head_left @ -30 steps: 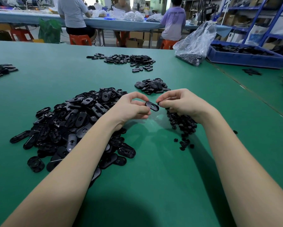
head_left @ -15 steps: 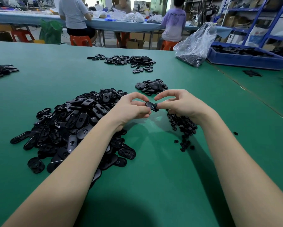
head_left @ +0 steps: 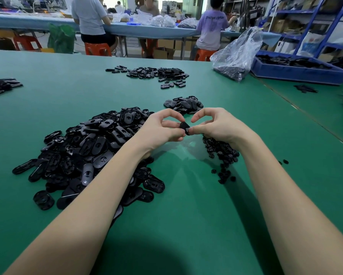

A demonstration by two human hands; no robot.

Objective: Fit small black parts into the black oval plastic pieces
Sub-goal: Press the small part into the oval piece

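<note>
Head view: both hands pinch oval piece.

oval pieces — black plastic, slight sheen; table — matt green; bag — clear crinkled plastic

On the desk a large heap of oval pieces lies left, a pile of small parts right, smaller heaps behind, and a bag beside a tray far right
</note>
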